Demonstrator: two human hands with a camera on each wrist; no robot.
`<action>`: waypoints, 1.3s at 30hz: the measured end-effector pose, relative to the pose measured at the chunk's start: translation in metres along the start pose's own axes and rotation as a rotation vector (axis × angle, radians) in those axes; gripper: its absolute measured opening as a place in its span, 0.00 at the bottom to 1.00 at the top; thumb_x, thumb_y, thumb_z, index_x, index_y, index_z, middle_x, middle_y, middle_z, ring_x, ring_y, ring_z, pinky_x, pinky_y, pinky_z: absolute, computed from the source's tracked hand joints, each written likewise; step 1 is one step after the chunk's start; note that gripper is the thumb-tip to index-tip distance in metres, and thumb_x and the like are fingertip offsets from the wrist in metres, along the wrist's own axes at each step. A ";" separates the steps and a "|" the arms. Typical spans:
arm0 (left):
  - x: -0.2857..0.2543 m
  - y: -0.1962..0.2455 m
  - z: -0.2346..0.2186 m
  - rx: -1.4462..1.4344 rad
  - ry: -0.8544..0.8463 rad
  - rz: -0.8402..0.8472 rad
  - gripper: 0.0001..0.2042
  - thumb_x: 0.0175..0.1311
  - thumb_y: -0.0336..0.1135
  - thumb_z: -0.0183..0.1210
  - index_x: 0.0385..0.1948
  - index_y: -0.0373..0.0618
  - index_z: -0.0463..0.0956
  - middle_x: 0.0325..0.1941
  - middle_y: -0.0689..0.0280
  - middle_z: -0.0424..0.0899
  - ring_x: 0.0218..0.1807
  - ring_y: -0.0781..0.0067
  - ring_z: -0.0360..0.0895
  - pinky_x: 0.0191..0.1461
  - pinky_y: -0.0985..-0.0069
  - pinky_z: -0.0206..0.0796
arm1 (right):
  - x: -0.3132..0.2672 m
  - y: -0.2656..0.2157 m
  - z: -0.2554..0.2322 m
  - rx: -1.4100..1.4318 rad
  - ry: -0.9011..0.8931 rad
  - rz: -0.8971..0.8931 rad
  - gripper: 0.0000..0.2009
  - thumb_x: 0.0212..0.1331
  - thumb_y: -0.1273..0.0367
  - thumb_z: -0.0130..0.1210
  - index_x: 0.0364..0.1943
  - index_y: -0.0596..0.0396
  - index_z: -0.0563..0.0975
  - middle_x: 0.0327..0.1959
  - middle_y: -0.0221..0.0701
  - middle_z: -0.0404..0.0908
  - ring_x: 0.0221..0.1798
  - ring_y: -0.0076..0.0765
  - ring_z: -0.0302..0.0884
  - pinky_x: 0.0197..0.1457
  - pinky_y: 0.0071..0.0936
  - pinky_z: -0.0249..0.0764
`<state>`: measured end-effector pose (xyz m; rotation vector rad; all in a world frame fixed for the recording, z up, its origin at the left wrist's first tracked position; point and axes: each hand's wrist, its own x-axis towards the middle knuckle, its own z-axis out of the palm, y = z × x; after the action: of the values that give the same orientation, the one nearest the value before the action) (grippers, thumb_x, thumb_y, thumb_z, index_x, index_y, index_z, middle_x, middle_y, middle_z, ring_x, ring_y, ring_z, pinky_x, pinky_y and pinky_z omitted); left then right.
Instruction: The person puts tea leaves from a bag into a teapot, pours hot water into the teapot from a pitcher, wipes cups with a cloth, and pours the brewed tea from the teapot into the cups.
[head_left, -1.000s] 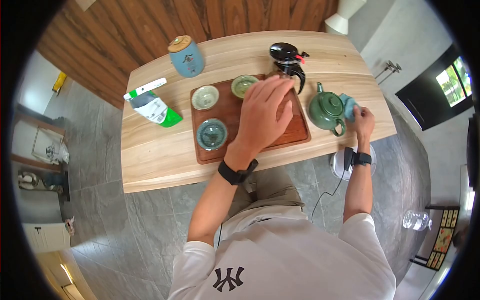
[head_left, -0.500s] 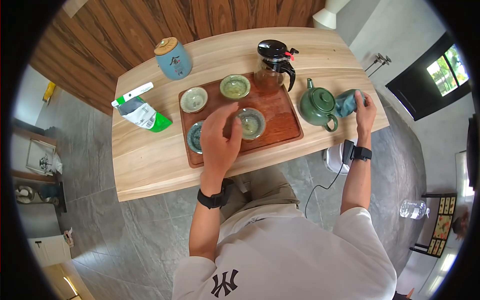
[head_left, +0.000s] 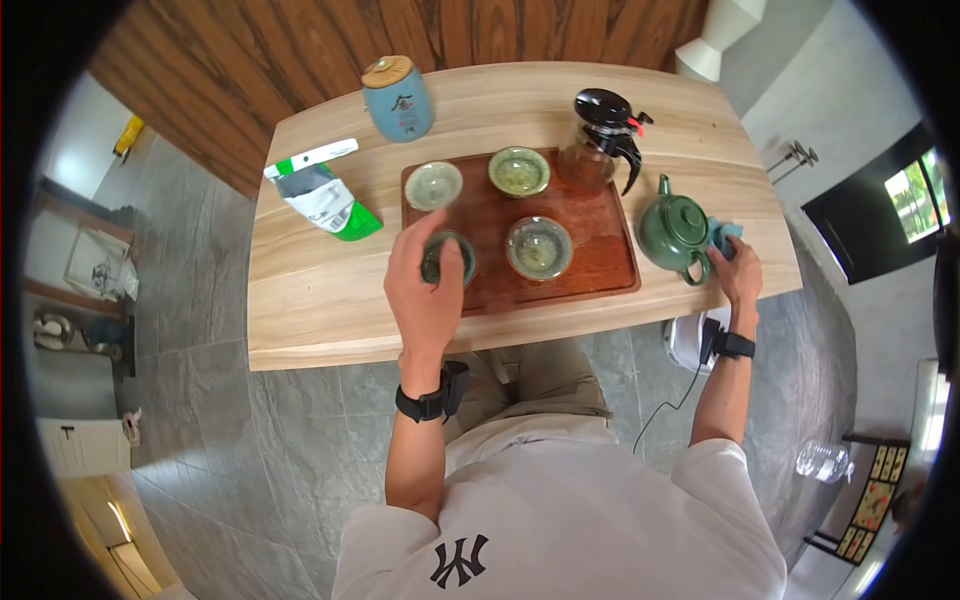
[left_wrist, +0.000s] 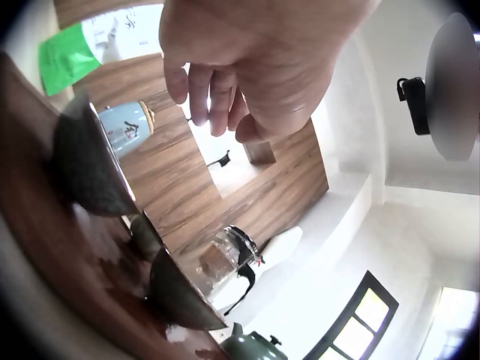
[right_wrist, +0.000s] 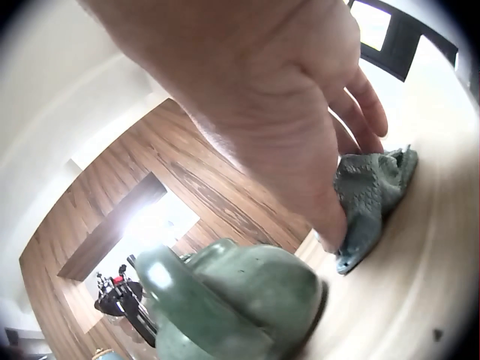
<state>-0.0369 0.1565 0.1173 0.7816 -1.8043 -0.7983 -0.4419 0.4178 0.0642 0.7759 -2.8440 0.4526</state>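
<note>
My left hand (head_left: 425, 295) hovers over the front-left cup, a dark teal one (head_left: 463, 268), and partly covers it. In the left wrist view its loosely bent fingers (left_wrist: 199, 97) hold nothing and are above the cups. Three more tea cups share the wooden tray (head_left: 600, 270): a pale one (head_left: 433, 187), a green one (head_left: 519, 173) and a grey-blue one (head_left: 539, 248). At the table's right side my right hand (head_left: 740, 272) grips a crumpled blue-green cloth (right_wrist: 367, 191) against the tabletop, thumb on one side and fingers behind. Close beside it is a green teapot (head_left: 674, 232).
A glass pitcher with black lid and handle (head_left: 590, 150) stands at the tray's back-right corner. A blue canister with wooden lid (head_left: 398, 100) is at the back left, and a green-and-white pouch (head_left: 325, 200) lies at the left. The table's front edge (head_left: 350, 358) runs close before me.
My left hand has swept from the tray's right part leftward to the front-left cup, uncovering the grey-blue cup. My right hand has kept the cloth beside the teapot. The head view has shifted slightly.
</note>
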 end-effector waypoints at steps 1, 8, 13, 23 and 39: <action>0.000 -0.005 -0.006 -0.005 0.019 -0.037 0.16 0.70 0.26 0.60 0.58 0.37 0.79 0.56 0.58 0.86 0.61 0.64 0.81 0.69 0.69 0.67 | 0.002 0.009 0.007 0.014 0.005 0.010 0.28 0.58 0.51 0.68 0.56 0.56 0.84 0.48 0.50 0.87 0.52 0.57 0.86 0.56 0.46 0.79; -0.006 -0.025 -0.035 0.080 -0.078 -0.158 0.26 0.66 0.31 0.67 0.66 0.37 0.73 0.64 0.55 0.80 0.68 0.58 0.75 0.74 0.65 0.64 | -0.004 0.002 -0.033 0.474 0.230 0.067 0.17 0.65 0.65 0.66 0.53 0.62 0.83 0.39 0.39 0.89 0.38 0.32 0.86 0.43 0.28 0.79; -0.018 -0.042 -0.032 0.215 -0.284 -0.178 0.47 0.51 0.44 0.80 0.72 0.36 0.64 0.71 0.50 0.72 0.71 0.51 0.72 0.74 0.60 0.64 | -0.044 -0.092 -0.104 0.924 0.049 -0.019 0.14 0.68 0.68 0.67 0.53 0.60 0.80 0.36 0.25 0.86 0.34 0.15 0.78 0.35 0.15 0.72; -0.022 -0.059 -0.022 0.321 -0.227 -0.083 0.48 0.44 0.48 0.82 0.68 0.35 0.68 0.63 0.52 0.79 0.65 0.46 0.75 0.66 0.56 0.68 | -0.093 -0.312 -0.042 1.189 -0.106 -0.344 0.12 0.63 0.76 0.67 0.49 0.56 0.80 0.36 0.29 0.87 0.35 0.18 0.81 0.37 0.19 0.75; -0.021 -0.065 -0.022 0.194 -0.196 -0.097 0.46 0.40 0.44 0.82 0.65 0.37 0.69 0.59 0.52 0.80 0.61 0.46 0.77 0.64 0.54 0.69 | -0.117 -0.335 0.009 0.629 -0.017 -1.052 0.11 0.56 0.73 0.67 0.43 0.55 0.83 0.51 0.36 0.79 0.49 0.44 0.80 0.43 0.40 0.79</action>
<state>0.0002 0.1314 0.0611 0.9503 -2.0539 -0.7928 -0.1701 0.1949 0.1112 2.1429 -1.8380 1.1020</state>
